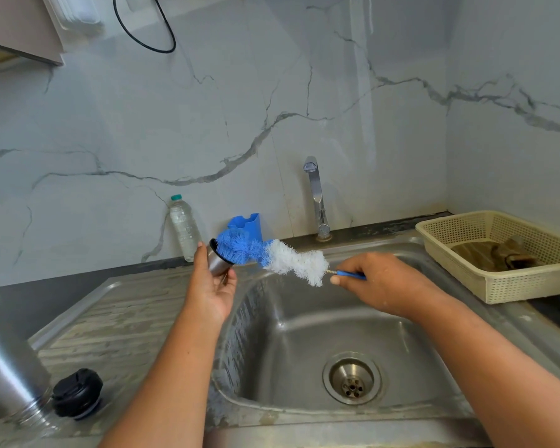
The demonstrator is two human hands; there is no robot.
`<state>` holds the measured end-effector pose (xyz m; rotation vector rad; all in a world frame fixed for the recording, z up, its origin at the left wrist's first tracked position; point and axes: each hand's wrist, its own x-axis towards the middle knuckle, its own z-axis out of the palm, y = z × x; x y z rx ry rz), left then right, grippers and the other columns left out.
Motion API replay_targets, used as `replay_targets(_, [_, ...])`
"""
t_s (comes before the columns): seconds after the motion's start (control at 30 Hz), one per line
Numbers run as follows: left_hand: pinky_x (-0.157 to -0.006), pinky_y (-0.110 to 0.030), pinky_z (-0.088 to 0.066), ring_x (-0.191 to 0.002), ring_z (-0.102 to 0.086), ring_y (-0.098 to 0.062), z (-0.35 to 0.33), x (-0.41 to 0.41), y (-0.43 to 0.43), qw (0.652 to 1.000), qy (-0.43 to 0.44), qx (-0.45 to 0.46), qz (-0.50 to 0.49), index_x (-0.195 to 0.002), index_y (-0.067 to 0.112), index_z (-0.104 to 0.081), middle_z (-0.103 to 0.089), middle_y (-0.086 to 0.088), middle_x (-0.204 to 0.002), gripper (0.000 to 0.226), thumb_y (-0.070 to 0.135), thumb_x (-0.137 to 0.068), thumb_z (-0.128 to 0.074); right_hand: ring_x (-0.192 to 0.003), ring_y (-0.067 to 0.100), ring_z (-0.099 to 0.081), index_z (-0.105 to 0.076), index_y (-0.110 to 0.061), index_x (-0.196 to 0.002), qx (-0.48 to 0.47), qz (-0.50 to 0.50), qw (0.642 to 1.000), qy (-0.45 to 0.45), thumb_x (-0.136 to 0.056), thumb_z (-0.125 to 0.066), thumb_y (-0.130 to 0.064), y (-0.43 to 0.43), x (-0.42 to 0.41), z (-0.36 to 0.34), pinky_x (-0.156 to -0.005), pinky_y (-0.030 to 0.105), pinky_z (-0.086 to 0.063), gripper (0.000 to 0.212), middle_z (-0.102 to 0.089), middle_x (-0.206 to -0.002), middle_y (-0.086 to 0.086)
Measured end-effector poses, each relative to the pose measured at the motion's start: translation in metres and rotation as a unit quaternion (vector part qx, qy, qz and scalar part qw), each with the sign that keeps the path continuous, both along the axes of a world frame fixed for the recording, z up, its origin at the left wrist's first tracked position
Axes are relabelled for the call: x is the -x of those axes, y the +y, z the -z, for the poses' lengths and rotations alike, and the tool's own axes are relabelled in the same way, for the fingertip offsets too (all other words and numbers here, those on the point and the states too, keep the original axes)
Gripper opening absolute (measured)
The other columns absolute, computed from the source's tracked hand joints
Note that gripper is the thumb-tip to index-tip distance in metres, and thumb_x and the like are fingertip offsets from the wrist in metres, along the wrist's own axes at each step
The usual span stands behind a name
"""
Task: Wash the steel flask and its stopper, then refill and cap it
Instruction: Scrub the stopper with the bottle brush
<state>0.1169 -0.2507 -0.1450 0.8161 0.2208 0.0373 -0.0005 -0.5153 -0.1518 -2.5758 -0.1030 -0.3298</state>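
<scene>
The left hand (212, 286) grips a small steel cup (219, 260), thumb on one side and fingers curled under it, with its dark mouth turned toward the other hand. The right hand (379, 282) pinches the thin blue handle of a bottle brush (272, 257), and the blue tip of its bristles sits right at the cup's mouth, with the white part trailing back toward the right-hand grip. Both grips hang over the sink (304, 324), whose basin below them shows no standing water. The tap (317, 198) beyond the right hand is not running. The steel flask (7, 367) is well away from both hands, down on the draining board (117, 324) below and to the outside of the left forearm. It appears to stand neck-down, uncapped, and the black stopper (77, 393) lies just beside its neck, held by neither hand. I judge the work to be in the washing stage, with the cup, probably the flask's cap, being scrubbed now. Whether the flask and stopper have been washed I cannot tell, as no suds or drops show plainly on them. Rinsing the cup, refilling the flask, fitting the stopper and capping all look to be left.
</scene>
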Motion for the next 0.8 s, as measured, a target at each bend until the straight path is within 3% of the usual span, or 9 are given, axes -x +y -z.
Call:
replay_targets(0.1, [-0.071,-0.022,-0.055,-0.093,-0.067,-0.015,-0.002,0.000,-0.002,1.000,-0.006,0.023,-0.001,-0.114,0.012,-0.064,-0.071,-0.010,-0.108,0.045,0.048,-0.090,-0.076,-0.059,0.012,-0.045,-0.055,-0.049,-0.058,-0.037,-0.026,0.999,0.003,-0.099,-0.058,-0.053,0.003,-0.002,0.003,-0.060,0.028,-0.039,0.041,-0.050,-0.063,-0.007])
replay_targets(0.27, [-0.071,-0.023,-0.056,-0.093,-0.067,-0.016,-0.002,0.000,-0.004,0.999,-0.003,0.033,0.004,-0.111,0.012,-0.063,-0.070,-0.010,-0.107,0.043,0.048,-0.091,-0.076,-0.056,0.012,-0.039,-0.051,-0.032,-0.060,-0.074,-0.033,0.997,0.004,-0.099,-0.058,-0.053,0.002,-0.006,0.010,-0.059,0.031,-0.036,0.044,-0.042,-0.059,-0.008])
replay_targets(0.4, [-0.073,-0.023,-0.057,-0.095,-0.065,-0.018,-0.002,-0.001,-0.003,0.999,-0.004,0.048,-0.008,-0.114,0.011,-0.062,-0.067,-0.012,-0.111,0.046,0.048,-0.090,-0.076,-0.055,0.011,-0.037,-0.058,-0.021,-0.073,-0.080,-0.022,0.996,-0.011,-0.099,-0.058,-0.053,0.000,-0.010,0.012,-0.059,0.031,-0.035,0.041,-0.038,-0.054,-0.011])
replay_targets(0.53, [-0.076,-0.025,-0.057,-0.097,-0.068,-0.018,-0.004,0.003,-0.008,0.999,-0.026,0.043,0.019,-0.114,0.014,-0.065,-0.071,-0.010,-0.109,0.040,0.046,-0.092,-0.075,-0.054,0.009,-0.039,-0.059,-0.035,-0.065,-0.087,-0.035,0.996,0.001,-0.099,-0.059,-0.050,0.004,-0.010,0.013,-0.060,0.029,-0.037,0.037,-0.040,-0.055,-0.011])
replay_targets(0.67, [-0.071,-0.024,-0.058,-0.093,-0.068,-0.018,-0.004,0.009,-0.016,0.996,-0.056,0.022,0.060,-0.120,0.015,-0.067,-0.073,-0.011,-0.105,0.044,0.047,-0.091,-0.074,-0.055,0.011,-0.037,-0.052,-0.031,-0.063,-0.096,-0.021,0.995,-0.003,-0.099,-0.059,-0.049,0.004,-0.013,0.015,-0.059,0.031,-0.037,0.042,-0.039,-0.056,-0.009])
replay_targets(0.8, [-0.071,-0.025,-0.060,-0.092,-0.070,-0.019,-0.004,0.011,-0.020,0.993,-0.077,0.014,0.085,-0.121,0.014,-0.068,-0.074,-0.014,-0.107,0.046,0.048,-0.091,-0.074,-0.058,0.012,-0.043,-0.059,-0.030,-0.069,-0.094,0.003,0.996,-0.003,-0.099,-0.059,-0.050,0.003,-0.014,0.016,-0.061,0.031,-0.041,0.037,-0.046,-0.059,-0.008])
